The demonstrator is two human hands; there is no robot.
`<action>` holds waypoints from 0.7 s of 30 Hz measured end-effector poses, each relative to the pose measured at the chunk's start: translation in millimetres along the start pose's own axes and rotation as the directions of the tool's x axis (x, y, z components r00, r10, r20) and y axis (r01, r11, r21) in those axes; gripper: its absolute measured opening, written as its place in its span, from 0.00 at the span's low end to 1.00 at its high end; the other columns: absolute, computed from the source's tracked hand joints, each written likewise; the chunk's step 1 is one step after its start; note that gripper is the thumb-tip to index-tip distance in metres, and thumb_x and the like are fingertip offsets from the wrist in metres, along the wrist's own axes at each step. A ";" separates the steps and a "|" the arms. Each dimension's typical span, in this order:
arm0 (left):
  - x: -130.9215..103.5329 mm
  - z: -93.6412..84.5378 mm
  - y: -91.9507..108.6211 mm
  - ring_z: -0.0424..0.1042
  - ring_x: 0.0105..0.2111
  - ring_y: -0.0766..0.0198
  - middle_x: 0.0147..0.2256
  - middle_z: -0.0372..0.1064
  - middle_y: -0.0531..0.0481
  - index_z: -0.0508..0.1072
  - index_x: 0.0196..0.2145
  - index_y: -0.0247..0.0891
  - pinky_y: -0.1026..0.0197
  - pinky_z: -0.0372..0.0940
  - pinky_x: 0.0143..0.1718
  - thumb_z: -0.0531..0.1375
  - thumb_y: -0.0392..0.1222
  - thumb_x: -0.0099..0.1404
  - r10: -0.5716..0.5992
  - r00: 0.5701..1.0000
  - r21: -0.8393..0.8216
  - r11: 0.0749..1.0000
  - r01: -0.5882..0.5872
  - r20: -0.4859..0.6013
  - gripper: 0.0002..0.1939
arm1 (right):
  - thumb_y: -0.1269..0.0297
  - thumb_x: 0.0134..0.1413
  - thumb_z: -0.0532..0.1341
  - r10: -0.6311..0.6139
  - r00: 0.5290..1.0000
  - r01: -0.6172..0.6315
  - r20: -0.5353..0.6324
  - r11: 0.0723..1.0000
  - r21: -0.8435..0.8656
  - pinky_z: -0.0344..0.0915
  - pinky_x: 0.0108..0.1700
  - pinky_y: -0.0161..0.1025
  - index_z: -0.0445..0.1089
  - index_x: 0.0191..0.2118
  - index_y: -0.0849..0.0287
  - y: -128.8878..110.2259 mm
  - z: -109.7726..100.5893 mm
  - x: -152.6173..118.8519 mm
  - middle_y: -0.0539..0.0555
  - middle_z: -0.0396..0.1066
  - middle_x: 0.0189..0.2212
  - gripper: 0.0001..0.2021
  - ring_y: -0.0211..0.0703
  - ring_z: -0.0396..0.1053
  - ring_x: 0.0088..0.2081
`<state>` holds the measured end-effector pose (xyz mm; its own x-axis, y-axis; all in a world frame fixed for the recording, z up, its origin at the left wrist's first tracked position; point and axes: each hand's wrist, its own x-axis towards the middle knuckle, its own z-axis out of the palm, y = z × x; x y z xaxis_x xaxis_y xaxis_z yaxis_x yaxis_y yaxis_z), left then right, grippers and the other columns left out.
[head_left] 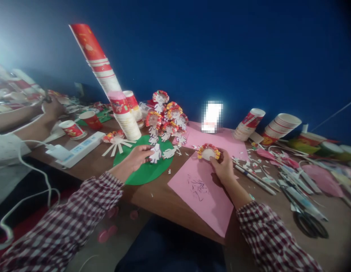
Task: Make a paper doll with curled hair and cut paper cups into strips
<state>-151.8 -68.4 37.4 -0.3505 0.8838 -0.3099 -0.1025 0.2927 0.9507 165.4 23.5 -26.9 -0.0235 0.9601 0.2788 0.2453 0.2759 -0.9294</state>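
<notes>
Paper cutout (155,154) is being pinched between fingers of the left hand (137,158) over the green disc (147,173); the right hand (225,166) is clamping fingers on a frilled ring (208,153) above pink paper (212,211). Seemingly they're being paired, calling next for alignment.

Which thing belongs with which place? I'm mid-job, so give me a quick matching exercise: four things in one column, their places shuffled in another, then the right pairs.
Things:
1. scissors
2. power strip
3. white paper figure
4. paper disc with a red and yellow rim

Places:
A. in the right hand
B. left of the green paper
C. in the left hand
D. right of both hands

Right pairs: 1-D, 2-B, 3-C, 4-A
</notes>
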 end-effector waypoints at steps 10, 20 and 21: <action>-36.4 -32.0 -16.1 0.70 0.25 0.69 0.29 0.72 0.49 0.72 0.36 0.32 0.68 0.66 0.25 0.67 0.34 0.49 -0.103 0.993 -0.116 0.987 0.108 0.050 0.15 | 0.63 0.43 0.61 0.019 0.999 -0.023 0.042 0.994 0.103 0.69 0.41 0.44 0.61 0.49 0.60 -12.3 52.1 16.0 0.56 0.72 0.37 0.24 0.45 0.71 0.37; -51.3 -51.6 -14.8 0.71 0.26 0.69 0.33 0.73 0.49 0.74 0.40 0.35 0.70 0.65 0.25 0.68 0.35 0.48 -0.140 0.990 -0.059 0.988 0.141 0.024 0.19 | 0.64 0.38 0.64 0.130 0.989 -0.144 0.065 0.922 0.360 0.71 0.36 0.41 0.62 0.45 0.57 -37.4 60.7 38.0 0.49 0.70 0.34 0.24 0.40 0.70 0.34; -50.2 -50.9 -15.0 0.71 0.27 0.69 0.33 0.73 0.49 0.73 0.41 0.35 0.70 0.65 0.25 0.68 0.35 0.48 -0.144 0.989 -0.058 0.988 0.145 0.025 0.20 | 0.64 0.37 0.65 0.157 0.986 -0.167 0.057 0.914 0.370 0.71 0.36 0.40 0.62 0.44 0.57 -39.2 54.4 34.9 0.49 0.70 0.34 0.24 0.39 0.70 0.33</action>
<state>-180.1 -135.8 39.2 -0.3086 0.8414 -0.4437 -0.2060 0.3962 0.8947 102.2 48.7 6.0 -0.0402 0.9925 0.1153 -0.1300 0.1092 -0.9855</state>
